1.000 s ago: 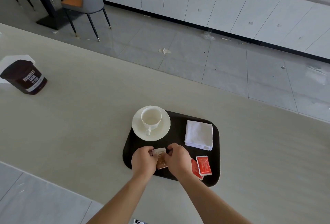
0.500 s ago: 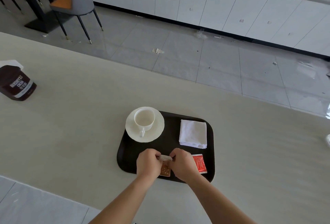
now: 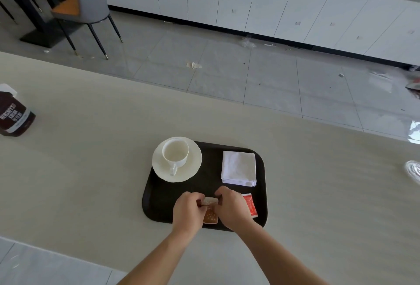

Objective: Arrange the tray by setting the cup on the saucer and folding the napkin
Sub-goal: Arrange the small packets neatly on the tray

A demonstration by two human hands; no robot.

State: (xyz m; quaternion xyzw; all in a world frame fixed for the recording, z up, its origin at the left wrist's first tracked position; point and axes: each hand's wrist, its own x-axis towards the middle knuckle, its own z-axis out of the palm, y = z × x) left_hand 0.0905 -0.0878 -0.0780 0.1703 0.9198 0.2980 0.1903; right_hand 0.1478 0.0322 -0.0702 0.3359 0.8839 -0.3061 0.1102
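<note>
A white cup (image 3: 175,152) stands upright on a white saucer (image 3: 191,171) at the back left of a dark tray (image 3: 159,198). A folded white napkin (image 3: 238,167) lies at the tray's back right. Over the tray's front edge, my left hand (image 3: 187,210) and my right hand (image 3: 229,208) pinch the two ends of a small pale sachet (image 3: 211,201). Below it, between the hands, an orange-brown packet (image 3: 210,216) shows. A red packet (image 3: 249,205) lies flat beside my right hand.
The tray rests on a long beige counter (image 3: 91,159). A brown cocoa container (image 3: 13,114) stands at the far left. Something shiny (image 3: 413,170) sits at the counter's right edge. Beyond the counter are a tiled floor, white cabinets and a chair.
Both hands stay at the front of the tray, pinching the small sachet. The view has shifted slightly; the cup, saucer and napkin have not moved on the tray.
</note>
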